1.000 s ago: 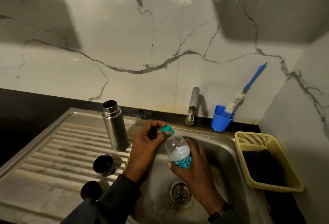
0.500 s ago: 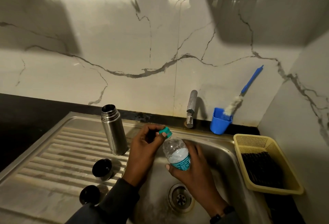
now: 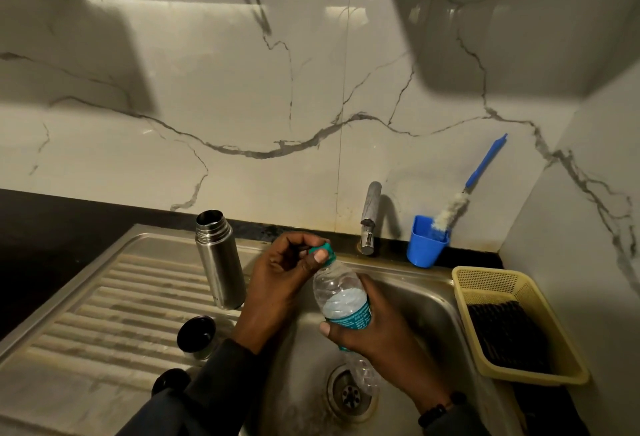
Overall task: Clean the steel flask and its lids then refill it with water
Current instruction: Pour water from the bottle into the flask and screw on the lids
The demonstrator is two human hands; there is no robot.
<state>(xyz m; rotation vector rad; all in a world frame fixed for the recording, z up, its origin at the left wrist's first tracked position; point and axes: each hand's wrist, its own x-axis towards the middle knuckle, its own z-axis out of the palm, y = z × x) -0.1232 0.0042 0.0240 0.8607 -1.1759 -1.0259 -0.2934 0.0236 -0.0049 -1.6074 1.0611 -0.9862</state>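
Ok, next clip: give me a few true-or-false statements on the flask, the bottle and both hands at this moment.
1. The open cylindrical steel flask stands upright on the ribbed drainboard. True.
2. The left hand pinches the teal cap of the clear plastic water bottle. True.
3. The right hand holds the blue-handled bottle brush. False: its grip is on the bottle; the brush leans in the blue plastic cup.
4. The flask is lidded. False: its mouth is open.
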